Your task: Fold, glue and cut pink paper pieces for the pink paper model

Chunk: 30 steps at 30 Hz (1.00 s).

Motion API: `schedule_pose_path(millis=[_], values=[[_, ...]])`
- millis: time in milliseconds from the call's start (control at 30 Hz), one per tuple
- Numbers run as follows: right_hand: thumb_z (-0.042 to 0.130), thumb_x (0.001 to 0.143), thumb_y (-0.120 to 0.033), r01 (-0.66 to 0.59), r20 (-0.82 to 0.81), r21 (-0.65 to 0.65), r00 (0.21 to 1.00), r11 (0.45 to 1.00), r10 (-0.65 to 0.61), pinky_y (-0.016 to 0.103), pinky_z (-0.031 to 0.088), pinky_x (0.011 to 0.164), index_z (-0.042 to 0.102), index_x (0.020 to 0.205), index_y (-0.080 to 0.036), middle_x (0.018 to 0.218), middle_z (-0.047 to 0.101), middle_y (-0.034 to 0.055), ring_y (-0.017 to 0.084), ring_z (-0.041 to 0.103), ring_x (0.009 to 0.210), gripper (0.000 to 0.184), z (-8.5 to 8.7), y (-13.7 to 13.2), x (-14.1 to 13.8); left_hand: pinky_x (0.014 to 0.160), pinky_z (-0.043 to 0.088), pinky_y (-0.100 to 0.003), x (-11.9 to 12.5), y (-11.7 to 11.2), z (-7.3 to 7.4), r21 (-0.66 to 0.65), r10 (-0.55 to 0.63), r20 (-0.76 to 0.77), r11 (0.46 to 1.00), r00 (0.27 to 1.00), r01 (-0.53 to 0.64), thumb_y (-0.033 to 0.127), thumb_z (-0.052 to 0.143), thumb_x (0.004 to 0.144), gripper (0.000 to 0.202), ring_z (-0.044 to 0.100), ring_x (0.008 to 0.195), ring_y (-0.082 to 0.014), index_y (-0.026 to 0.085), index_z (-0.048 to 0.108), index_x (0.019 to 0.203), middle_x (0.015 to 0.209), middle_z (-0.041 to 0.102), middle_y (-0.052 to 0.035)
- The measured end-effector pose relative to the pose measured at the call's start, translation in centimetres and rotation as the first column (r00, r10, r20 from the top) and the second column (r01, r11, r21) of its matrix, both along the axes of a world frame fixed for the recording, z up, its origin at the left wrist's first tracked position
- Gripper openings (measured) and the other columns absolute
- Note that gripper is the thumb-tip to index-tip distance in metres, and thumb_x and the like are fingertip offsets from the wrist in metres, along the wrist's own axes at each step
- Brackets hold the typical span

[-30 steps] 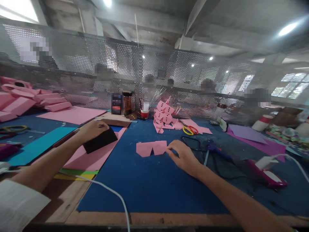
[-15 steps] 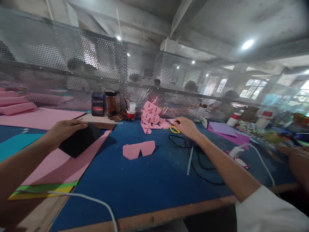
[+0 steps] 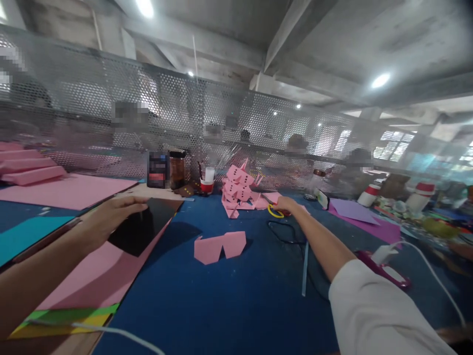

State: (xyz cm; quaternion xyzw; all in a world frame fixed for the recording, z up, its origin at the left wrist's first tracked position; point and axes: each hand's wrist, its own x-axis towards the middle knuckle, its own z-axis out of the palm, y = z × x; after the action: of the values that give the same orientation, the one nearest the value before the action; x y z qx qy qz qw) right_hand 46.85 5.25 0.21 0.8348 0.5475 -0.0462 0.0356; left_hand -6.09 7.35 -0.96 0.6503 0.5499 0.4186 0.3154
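Note:
My left hand (image 3: pixel 123 212) is closed on the edge of a black sheet of paper (image 3: pixel 142 229), thumb hidden from view. The sheet is above a stack of pink paper (image 3: pixel 88 276) with green and yellow layers below. Farther off, my right hand (image 3: pixel 290 203) is closed, its fingertips right at the yellow-handled scissors (image 3: pixel 275 212) and flat pink paper pieces; what it pinches is hidden. Just left of it stands a pink folded-paper figure (image 3: pixel 239 187) with black dots. A pink cut-out piece with a V-shaped notch (image 3: pixel 209 249) lies on the blue table (image 3: pixel 221 305).
A dark jar (image 3: pixel 177 170) and a red-and-white cup (image 3: pixel 207 185) stand along the perforated metal screen (image 3: pixel 185 108). Black cable (image 3: pixel 279 231), a clear stick (image 3: pixel 305 271), purple sheets (image 3: pixel 364 222) and a white cord (image 3: pixel 432 271) lie to the right.
My view has shifted, lowering the table items in the picture. The right hand has come slightly back and right of the paper figure; the left still holds the black sheet, which looks flatter.

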Motion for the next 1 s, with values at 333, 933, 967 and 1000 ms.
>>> schedule_pose_path(millis=[333, 933, 967, 1000], values=[[0.061, 0.095, -0.035, 0.119, -0.169, 0.203, 0.982, 0.972, -0.084, 0.043, 0.054, 0.088, 0.057, 0.126, -0.015, 0.125, 0.059, 0.0107, 0.023, 0.062, 0.106, 0.037, 1.6, -1.5, 0.5, 0.059, 0.046, -0.025, 1.1, -1.2, 0.8, -0.065, -0.072, 0.147, 0.994, 0.986, 0.083, 0.049, 0.075, 0.065, 0.045, 0.067, 0.08, -0.021, 0.025, 0.072, 0.103, 0.086, 0.075, 0.002], [0.075, 0.078, -0.041, -0.356, -0.375, 0.543, 0.708, 0.761, 0.599, 0.027, 0.049, 0.067, 0.065, 0.093, -0.019, 0.09, 0.071, 0.0044, 0.019, 0.066, 0.079, 0.029, 0.6, -10.9, -15.6, 0.071, 0.044, -0.026, 2.0, -2.0, 1.1, 0.003, -0.128, 0.171, 0.992, 0.977, 0.13, 0.047, 0.076, 0.064, 0.046, 0.063, 0.084, -0.0196, 0.019, 0.072, 0.1, 0.09, 0.075, -0.0002], [0.076, 0.078, -0.038, -0.374, -0.345, 0.534, 0.723, 0.758, 0.599, 0.028, 0.048, 0.069, 0.065, 0.093, -0.019, 0.091, 0.072, 0.0051, 0.019, 0.066, 0.08, 0.027, 0.3, -10.7, -16.7, 0.071, 0.044, -0.026, 2.0, -2.1, 1.2, 0.004, -0.137, 0.164, 0.99, 0.977, 0.138, 0.047, 0.076, 0.065, 0.046, 0.063, 0.085, -0.0202, 0.019, 0.072, 0.101, 0.091, 0.075, -0.0006], [0.074, 0.079, -0.036, -0.388, -0.314, 0.522, 0.741, 0.76, 0.594, 0.028, 0.047, 0.069, 0.064, 0.092, -0.019, 0.093, 0.072, 0.006, 0.02, 0.065, 0.081, 0.024, -0.1, -10.5, -17.5, 0.071, 0.044, -0.027, 2.0, -2.2, 1.2, 0.004, -0.145, 0.157, 0.989, 0.977, 0.146, 0.047, 0.075, 0.066, 0.046, 0.063, 0.087, -0.0208, 0.019, 0.072, 0.102, 0.091, 0.074, -0.001]])
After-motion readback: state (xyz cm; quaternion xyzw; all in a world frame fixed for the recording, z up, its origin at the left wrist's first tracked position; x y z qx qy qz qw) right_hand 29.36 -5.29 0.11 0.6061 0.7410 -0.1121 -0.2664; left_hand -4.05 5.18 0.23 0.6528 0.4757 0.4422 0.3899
